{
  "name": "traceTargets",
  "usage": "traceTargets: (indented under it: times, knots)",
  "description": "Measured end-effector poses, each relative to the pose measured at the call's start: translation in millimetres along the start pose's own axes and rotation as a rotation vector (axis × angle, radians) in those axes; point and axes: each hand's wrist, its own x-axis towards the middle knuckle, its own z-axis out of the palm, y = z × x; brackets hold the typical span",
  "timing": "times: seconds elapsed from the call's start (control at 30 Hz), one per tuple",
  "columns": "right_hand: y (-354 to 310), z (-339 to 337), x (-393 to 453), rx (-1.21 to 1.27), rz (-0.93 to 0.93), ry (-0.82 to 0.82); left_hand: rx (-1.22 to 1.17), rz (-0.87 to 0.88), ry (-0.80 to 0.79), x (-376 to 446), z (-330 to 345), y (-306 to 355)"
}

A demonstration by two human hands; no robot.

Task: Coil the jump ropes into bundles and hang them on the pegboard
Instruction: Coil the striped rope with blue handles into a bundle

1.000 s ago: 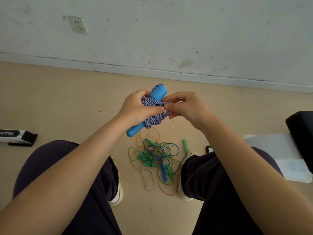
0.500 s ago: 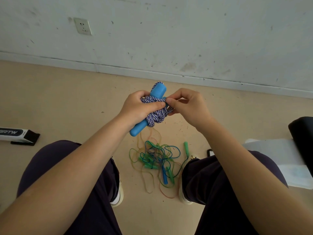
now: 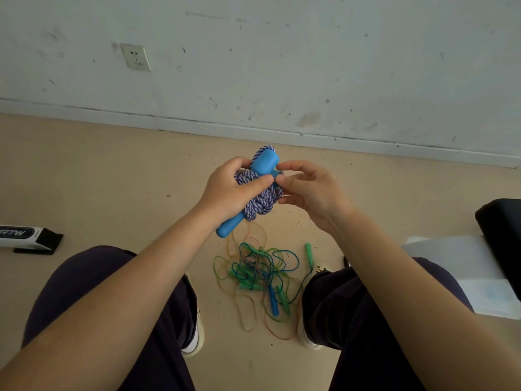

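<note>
My left hand (image 3: 229, 190) grips a coiled jump rope bundle (image 3: 260, 200), a blue-and-white braided cord wound around its blue handles (image 3: 265, 162), held above the floor in front of me. My right hand (image 3: 310, 190) pinches the cord at the bundle's right side with thumb and forefinger. On the floor between my feet lies a tangled pile of thin jump ropes (image 3: 262, 277) in green, blue and orange, with a green handle (image 3: 308, 251) sticking out at its right. No pegboard is in view.
A white wall with a socket (image 3: 136, 57) stands ahead. A black-and-white box (image 3: 26, 239) lies on the floor at the left. At the right sit a black object (image 3: 501, 235) and a white sheet (image 3: 462, 266). My knees frame the pile.
My right hand has opened its other fingers slightly while still pinching the cord at the bundle. The bundle stays in my left hand, tilted a little more upright.
</note>
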Motion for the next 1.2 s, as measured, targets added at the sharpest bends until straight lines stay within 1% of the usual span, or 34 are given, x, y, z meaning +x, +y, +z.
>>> traceTargets:
  times: [0.1,0.3,0.4,0.53,0.67,0.73,0.8,0.93,1.03,1.1,1.2]
  knots:
    - [2,2,1,-0.095,0.01,-0.016,0.057,0.026,-0.012,0,1,-3]
    - [4,0,3,-0.246,0.023,0.006,0.095,0.04,-0.022,0,4,-7]
    - [4,-1,3,-0.377,-0.007,-0.022,0.124,0.024,-0.044,0,2,-8]
    - [0,-6,5,-0.647,-0.012,-0.081,0.154,0.029,-0.082,-1,2,-7]
    - [-3,-7,5,-0.745,-0.008,-0.125,0.13,-0.012,-0.103,-1,1,-4]
    - [-3,-6,4,-0.736,-0.015,-0.127,0.08,-0.055,-0.103,-2,0,-4]
    - [-2,-7,3,-0.704,-0.064,-0.107,-0.01,-0.11,-0.088,-2,-1,-2]
    - [-1,-1,1,-0.57,-0.201,-0.039,-0.219,-0.223,-0.022,3,-3,0]
    - [4,7,0,-0.548,-0.284,0.05,-0.382,-0.293,-0.011,3,2,1]
    - [6,10,0,-0.525,-0.304,0.131,-0.472,-0.317,-0.018,2,5,0]
    - [8,11,2,-0.554,-0.3,0.202,-0.54,-0.297,-0.026,1,8,0]
